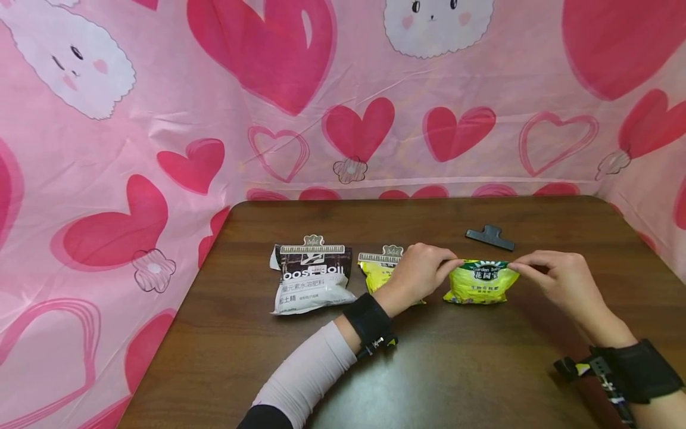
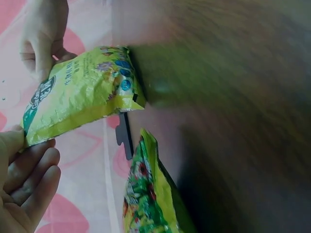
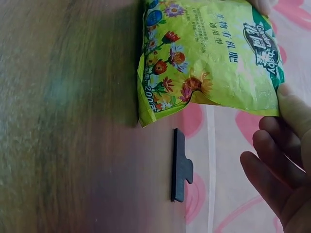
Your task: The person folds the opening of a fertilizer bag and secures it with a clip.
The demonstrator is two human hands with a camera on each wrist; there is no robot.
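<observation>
Both hands pinch the top corners of a yellow-green fertilizer bag (image 1: 481,285), printed with flowers along its lower part. My left hand (image 1: 415,274) has thumb and index finger on its left corner, the other fingers loose in the left wrist view. At the opposite corner is my right hand (image 1: 560,280), thumb on the front face. The bag stands upright, its lower edge at the table. Behind it lies a black bag clip (image 1: 490,236). A second yellow bag (image 1: 377,274), topped by a clip (image 1: 382,258), is partly hidden by my left hand.
On the left of the brown table (image 1: 455,369) stands a white and dark bag (image 1: 311,292) with a clip (image 1: 313,248) across its top. A pink heart-patterned cloth (image 1: 407,161) hangs behind the table and along its sides.
</observation>
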